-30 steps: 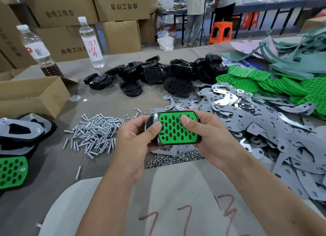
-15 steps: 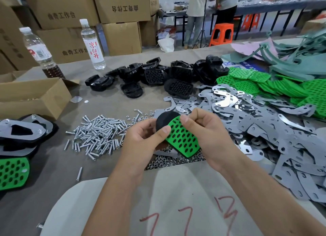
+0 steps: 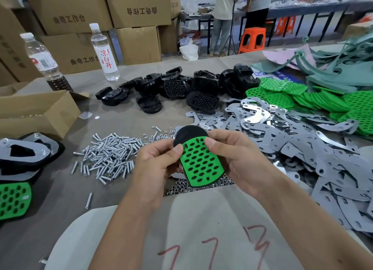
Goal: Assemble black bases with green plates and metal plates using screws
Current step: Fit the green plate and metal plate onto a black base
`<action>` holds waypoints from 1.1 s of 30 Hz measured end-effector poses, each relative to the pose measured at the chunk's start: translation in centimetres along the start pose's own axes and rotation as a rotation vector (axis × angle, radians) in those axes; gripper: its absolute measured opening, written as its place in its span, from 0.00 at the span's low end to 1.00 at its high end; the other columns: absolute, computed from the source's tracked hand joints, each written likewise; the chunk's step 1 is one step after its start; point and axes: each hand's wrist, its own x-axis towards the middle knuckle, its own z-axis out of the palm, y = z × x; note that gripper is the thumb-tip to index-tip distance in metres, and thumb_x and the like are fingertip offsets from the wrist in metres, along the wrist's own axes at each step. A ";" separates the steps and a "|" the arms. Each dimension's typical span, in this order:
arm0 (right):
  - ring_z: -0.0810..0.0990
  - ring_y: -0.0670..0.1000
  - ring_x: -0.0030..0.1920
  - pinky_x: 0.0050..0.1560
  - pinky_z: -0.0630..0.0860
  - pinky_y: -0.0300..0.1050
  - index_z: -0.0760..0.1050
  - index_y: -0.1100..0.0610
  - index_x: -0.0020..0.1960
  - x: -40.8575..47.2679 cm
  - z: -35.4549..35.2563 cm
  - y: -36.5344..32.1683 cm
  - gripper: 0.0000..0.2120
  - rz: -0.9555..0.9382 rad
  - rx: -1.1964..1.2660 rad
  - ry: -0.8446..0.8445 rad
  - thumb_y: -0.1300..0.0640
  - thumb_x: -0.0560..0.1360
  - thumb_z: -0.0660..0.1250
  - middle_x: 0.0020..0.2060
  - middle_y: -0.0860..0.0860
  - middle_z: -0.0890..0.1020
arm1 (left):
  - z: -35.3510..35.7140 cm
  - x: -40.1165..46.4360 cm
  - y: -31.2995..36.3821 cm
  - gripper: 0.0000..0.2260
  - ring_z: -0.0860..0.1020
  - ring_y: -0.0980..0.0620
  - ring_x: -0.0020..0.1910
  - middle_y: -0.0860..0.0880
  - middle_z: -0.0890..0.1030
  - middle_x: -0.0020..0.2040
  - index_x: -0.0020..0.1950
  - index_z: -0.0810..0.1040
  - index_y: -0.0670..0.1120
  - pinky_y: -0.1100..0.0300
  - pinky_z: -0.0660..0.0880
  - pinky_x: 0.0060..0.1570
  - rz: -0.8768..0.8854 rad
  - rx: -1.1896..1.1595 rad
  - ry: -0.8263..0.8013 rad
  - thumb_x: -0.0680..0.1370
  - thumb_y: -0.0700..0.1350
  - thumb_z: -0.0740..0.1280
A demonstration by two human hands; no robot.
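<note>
Left hand (image 3: pixel 155 164): grip curled round the black base (image 3: pixel 186 135), thumb pressing the green plate (image 3: pixel 201 164) at its upper left edge.
Right hand (image 3: pixel 240 158): grip holding the same piece from the right, thumb on the plate's top edge.
Position: held above the worktop (image 3: pixel 125 120), over a heap of nuts (image 3: pixel 181 187).
Screws (image 3: pixel 109 156): piled left of the hands.
Metal plates (image 3: pixel 292 148): heaped to the right.
Spare bases (image 3: pixel 177 87): clustered farther back.
</note>
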 end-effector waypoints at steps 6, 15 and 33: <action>0.85 0.62 0.53 0.58 0.81 0.62 0.80 0.67 0.60 0.5 0.5 1.0 0.16 -0.075 0.001 0.093 0.59 0.77 0.69 0.56 0.67 0.84 | 0.6 0.2 -0.2 0.08 0.75 0.44 0.39 0.40 0.82 0.44 0.46 0.87 0.42 0.53 0.71 0.39 0.045 -0.031 0.104 0.72 0.47 0.76; 0.86 0.65 0.52 0.48 0.83 0.66 0.80 0.58 0.63 1.0 0.3 1.5 0.15 -0.038 0.036 0.166 0.59 0.77 0.72 0.55 0.62 0.86 | 1.3 0.7 -0.8 0.05 0.86 0.40 0.50 0.43 0.87 0.45 0.52 0.83 0.42 0.40 0.83 0.46 0.142 0.110 0.242 0.78 0.35 0.72; 0.87 0.63 0.53 0.55 0.84 0.58 0.77 0.61 0.67 1.1 -0.5 1.3 0.25 -0.093 -0.028 -0.008 0.61 0.71 0.75 0.54 0.62 0.87 | 0.0 0.5 -0.1 0.18 0.87 0.40 0.42 0.36 0.87 0.47 0.55 0.82 0.36 0.54 0.84 0.37 0.021 -0.050 0.081 0.67 0.38 0.75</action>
